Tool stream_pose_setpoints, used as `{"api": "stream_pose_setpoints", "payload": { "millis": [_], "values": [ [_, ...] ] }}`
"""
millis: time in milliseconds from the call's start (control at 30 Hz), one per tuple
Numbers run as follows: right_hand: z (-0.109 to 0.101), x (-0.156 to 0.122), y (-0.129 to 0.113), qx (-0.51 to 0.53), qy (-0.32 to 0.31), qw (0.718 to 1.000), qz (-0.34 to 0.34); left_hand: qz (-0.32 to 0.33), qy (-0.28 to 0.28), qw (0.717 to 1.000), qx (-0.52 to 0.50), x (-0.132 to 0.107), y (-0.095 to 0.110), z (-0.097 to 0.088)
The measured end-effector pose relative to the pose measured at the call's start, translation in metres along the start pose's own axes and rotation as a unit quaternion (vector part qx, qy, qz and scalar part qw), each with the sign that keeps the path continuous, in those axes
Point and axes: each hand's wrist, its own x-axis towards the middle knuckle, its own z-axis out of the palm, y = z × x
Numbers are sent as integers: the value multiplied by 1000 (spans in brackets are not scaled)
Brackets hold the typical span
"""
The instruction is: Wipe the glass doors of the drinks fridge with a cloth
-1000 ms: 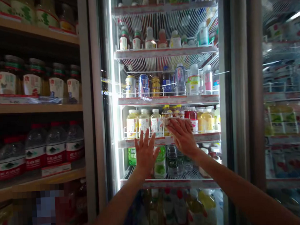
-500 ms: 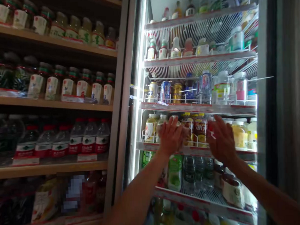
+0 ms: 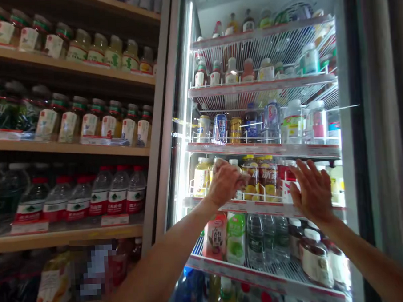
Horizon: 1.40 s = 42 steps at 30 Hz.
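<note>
I stand in front of a lit drinks fridge with a glass door [image 3: 348, 118]. My left hand [image 3: 224, 182] is curled against the glass in front of the third shelf, fingers bunched round a pale cloth [image 3: 218, 165]. Behind it stand yellow-green juice bottles [image 3: 201, 175] and amber bottles [image 3: 251, 175]. My right hand [image 3: 312, 190] lies flat on the glass further right, fingers spread and nothing in it, in front of a red-labelled bottle [image 3: 286, 178].
Wire shelves hold cans [image 3: 219, 128] above and water bottles [image 3: 255, 235] below. To the left, wooden shelving [image 3: 71, 148] carries jars [image 3: 86, 122] and red-capped water bottles [image 3: 118, 192]. A dark fridge frame [image 3: 380, 116] stands at the right.
A second ago my right hand pressed the cloth to the glass and my left lay flat. Now the left hand is bunched on the cloth and the right hand has slid right, open.
</note>
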Motion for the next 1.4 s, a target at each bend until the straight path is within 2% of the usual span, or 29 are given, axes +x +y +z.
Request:
{"api": "stream_pose_setpoints", "payload": {
  "millis": [33,67,100,133,167,233,267,300,367,467,533,567,600,633,700,767,800,867,933,967,1000,1033,1067,1100,1167,1233,1300,1367,1400],
  "values": [
    [-1,0,1,8,-5,1000,5,79,-35,996,-10,5,1,2],
    [-1,-1,1,18,-11,1000,11,119,-49,992,-2,9,-2,1],
    [-2,-1,1,27,-17,999,15,115,-41,992,20,11,-9,-2],
    [-2,-1,1,34,-18,999,18,64,-14,997,49,12,-18,-7],
    [-2,-1,1,37,-21,999,20,-15,24,997,77,11,-29,-12],
    [-2,-1,-1,36,-17,999,17,-167,87,975,115,7,-46,-20],
    [-1,-1,-2,33,-12,999,16,-215,107,963,122,4,-49,-21],
    [-1,-1,-3,30,-9,999,15,-235,119,957,122,2,-47,-19],
    [-1,-1,-3,25,-11,999,19,-181,111,972,97,-2,-29,-8],
    [1,-2,1,21,-16,1000,15,18,28,999,36,-3,5,11],
    [2,-3,5,22,-16,1000,-1,127,-39,991,22,1,5,14],
    [2,-4,6,23,-12,1000,-11,131,-52,990,29,5,-5,10],
    [2,-4,6,26,-10,1000,-14,97,-47,993,45,10,-21,5],
    [1,-4,5,29,-12,999,-10,35,-27,997,66,16,-40,-2],
    [-1,-5,1,36,-21,999,12,-145,50,982,111,29,-74,-12],
    [-2,-3,-5,42,-31,998,35,-229,91,960,130,40,-86,-11],
    [-3,-1,-7,46,-34,998,40,-228,91,961,130,44,-80,-5],
    [-1,7,-7,54,-37,997,34,-165,53,978,120,51,-55,13],
    [2,17,-1,48,-32,998,29,-14,-35,995,93,57,-31,26],
    [3,22,4,36,-19,999,30,37,-65,993,87,60,-27,27],
    [5,27,9,19,-4,999,35,56,-80,991,87,64,-31,24],
    [6,31,14,2,9,999,38,41,-80,991,94,69,-42,16],
    [7,33,18,-10,15,999,37,-3,-69,992,104,73,-59,6],
    [7,34,22,-18,16,999,30,-74,-36,989,119,77,-77,-4],
    [8,31,25,-26,6,1000,10,-166,24,976,142,83,-105,-18],
    [9,27,26,-30,7,1000,-5,-205,54,965,152,84,-109,-15],
    [10,23,27,-29,7,1000,-6,-163,37,977,135,82,-91,-1],
    [11,21,27,-22,5,1000,-8,-47,-19,996,80,80,-73,12],
    [11,21,28,-20,8,1000,-10,-14,-35,998,56,80,-71,13]
  ]
}}
